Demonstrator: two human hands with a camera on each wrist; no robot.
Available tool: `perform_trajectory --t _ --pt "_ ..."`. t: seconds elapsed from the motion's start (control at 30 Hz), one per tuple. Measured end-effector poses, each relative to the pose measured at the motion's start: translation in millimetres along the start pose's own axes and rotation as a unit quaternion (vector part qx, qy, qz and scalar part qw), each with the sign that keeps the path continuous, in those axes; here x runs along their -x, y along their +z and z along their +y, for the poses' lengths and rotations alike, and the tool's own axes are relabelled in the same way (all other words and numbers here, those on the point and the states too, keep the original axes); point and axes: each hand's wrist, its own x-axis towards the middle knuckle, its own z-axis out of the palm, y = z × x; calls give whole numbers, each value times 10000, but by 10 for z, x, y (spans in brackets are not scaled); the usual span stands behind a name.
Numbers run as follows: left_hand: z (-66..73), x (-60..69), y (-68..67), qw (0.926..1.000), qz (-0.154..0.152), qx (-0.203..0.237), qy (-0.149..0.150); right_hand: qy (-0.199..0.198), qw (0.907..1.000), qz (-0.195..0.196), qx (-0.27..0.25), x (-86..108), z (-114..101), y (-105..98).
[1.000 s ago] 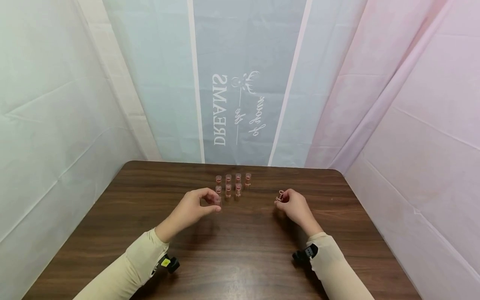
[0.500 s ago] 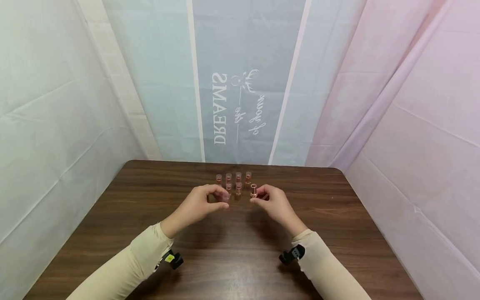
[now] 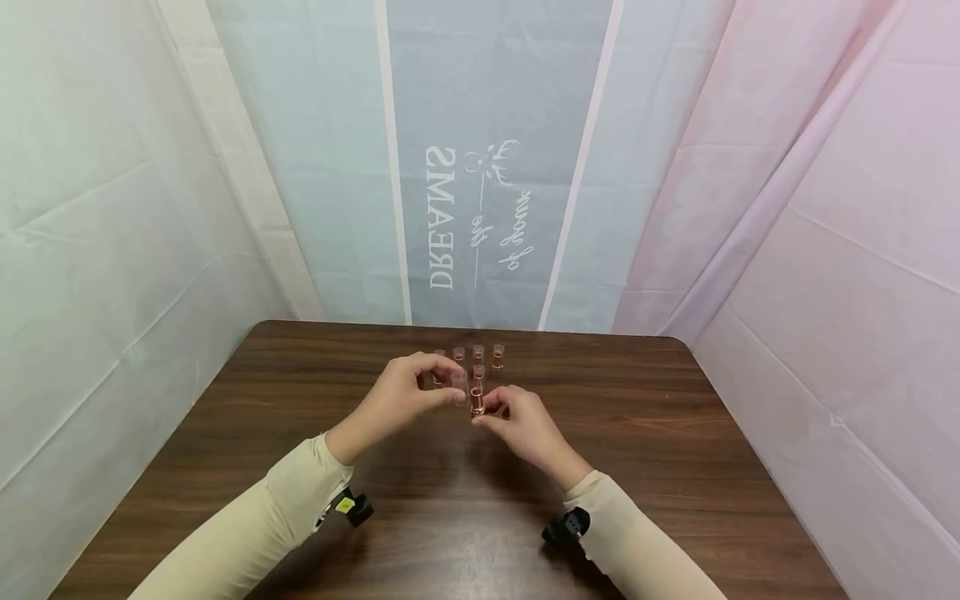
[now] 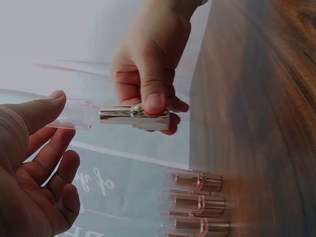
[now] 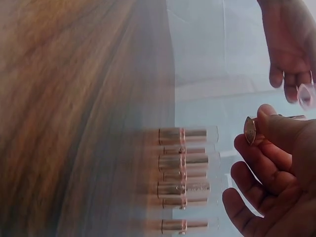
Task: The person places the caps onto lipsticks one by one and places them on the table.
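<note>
Between thumb and fingers, my left hand (image 3: 397, 400) pinches a clear plastic cap (image 4: 81, 114). My right hand (image 3: 531, 427) grips an uncapped rose-gold lipstick tube (image 4: 121, 116) by its base. In the left wrist view the cap's open end faces the tube's narrow end, with a small gap between them. Both are held above the table, in front of several upright capped lipsticks (image 5: 183, 162) standing in rows. From the head camera, the left hand covers part of these lipsticks.
Dark wood-grain table (image 3: 637, 417) lies under both hands. A pale fabric backdrop (image 3: 495, 100) with white lettering hangs behind its far edge, and white cloth walls (image 3: 105, 250) stand at both sides. A black camera (image 3: 567, 527) sits on the right wrist.
The right hand has moved left with the lipstick tube, coming close to the left hand. The left hand has shifted slightly right and up with the clear cap. The lipsticks at the back stay put.
</note>
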Motion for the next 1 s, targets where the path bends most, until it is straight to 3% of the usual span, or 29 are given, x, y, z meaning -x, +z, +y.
perform_trajectory --t 0.17,0.57,1.0 --pt "30 -49 8 10000 72 48 33 -123 9999 -96 -44 4 -32 62" --pt "9 -61 56 9998 -154 0 -158 -256 9996 -76 -68 33 -140 82" --pt "-14 -64 90 9993 -319 -45 -178 -401 9988 202 -177 36 -184 49"
